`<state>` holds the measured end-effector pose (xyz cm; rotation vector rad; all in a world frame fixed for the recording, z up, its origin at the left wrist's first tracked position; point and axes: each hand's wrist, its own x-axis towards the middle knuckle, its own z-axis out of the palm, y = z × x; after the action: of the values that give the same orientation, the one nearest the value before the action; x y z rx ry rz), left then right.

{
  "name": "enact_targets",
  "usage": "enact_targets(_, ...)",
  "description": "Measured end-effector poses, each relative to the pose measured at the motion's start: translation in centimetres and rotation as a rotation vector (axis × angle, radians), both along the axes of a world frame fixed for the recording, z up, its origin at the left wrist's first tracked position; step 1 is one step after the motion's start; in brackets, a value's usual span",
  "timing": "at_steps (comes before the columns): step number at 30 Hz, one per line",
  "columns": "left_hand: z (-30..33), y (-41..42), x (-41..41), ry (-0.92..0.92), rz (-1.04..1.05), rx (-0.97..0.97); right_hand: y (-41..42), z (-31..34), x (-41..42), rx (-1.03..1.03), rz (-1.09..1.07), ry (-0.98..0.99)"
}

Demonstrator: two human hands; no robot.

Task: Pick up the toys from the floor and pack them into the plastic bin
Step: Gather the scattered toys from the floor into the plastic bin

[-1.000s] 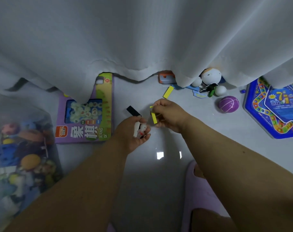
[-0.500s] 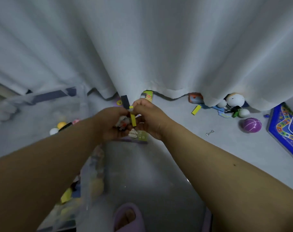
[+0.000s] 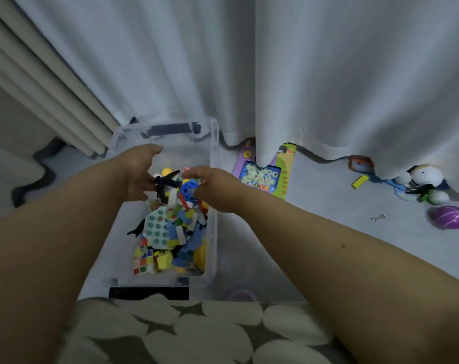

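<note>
A clear plastic bin (image 3: 214,158) stands on the floor in front of me, about half full of mixed small toys (image 3: 168,237). Both my hands hover over its far half. My left hand (image 3: 137,174) is spread with thumb and fingers extended; black toy pieces (image 3: 165,183) are right beside its fingertips, above the pile. My right hand (image 3: 214,189) is seen from the back, with fingers loosely bent downward and nothing visible in them. On the floor to the right lie a yellow block (image 3: 359,181), a purple ball (image 3: 449,217), white round toys (image 3: 426,177) and a game box (image 3: 265,178).
A white curtain (image 3: 302,74) hangs to the floor behind the bin and covers part of the game box and toys. A red toy (image 3: 361,164) peeks from under it. A small metal clip (image 3: 378,218) lies near the ball. Patterned fabric (image 3: 197,334) fills the bottom edge.
My view and both hands swung left from the floor to over the bin. The yellow piece and small toys I held are no longer in my hands; the left hand has spread out.
</note>
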<state>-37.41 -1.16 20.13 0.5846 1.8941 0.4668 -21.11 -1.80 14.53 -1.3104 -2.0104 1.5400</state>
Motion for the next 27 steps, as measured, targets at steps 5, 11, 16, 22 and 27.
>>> enact_targets(5,-0.2,1.1,0.9,-0.090,0.007,0.116,0.0,-0.9,4.0,-0.013,-0.345,0.054)
enact_targets(11,-0.1,2.6,7.9,-0.171,-0.173,0.150,0.4,-3.0,10.1,-0.083,-0.551,0.018)
enact_targets(16,-2.3,4.3,16.5,-0.143,-0.344,0.134,0.0,-5.7,16.8,-0.182,-0.690,-0.018)
enact_targets(22,-7.2,4.7,24.7,-0.112,-0.641,-0.002,-2.2,-11.5,27.0,-0.296,-0.889,-0.189)
enact_targets(27,-12.9,4.3,29.2,-0.208,-0.545,-0.074,-4.2,-17.1,34.6,-0.434,-0.972,-0.452)
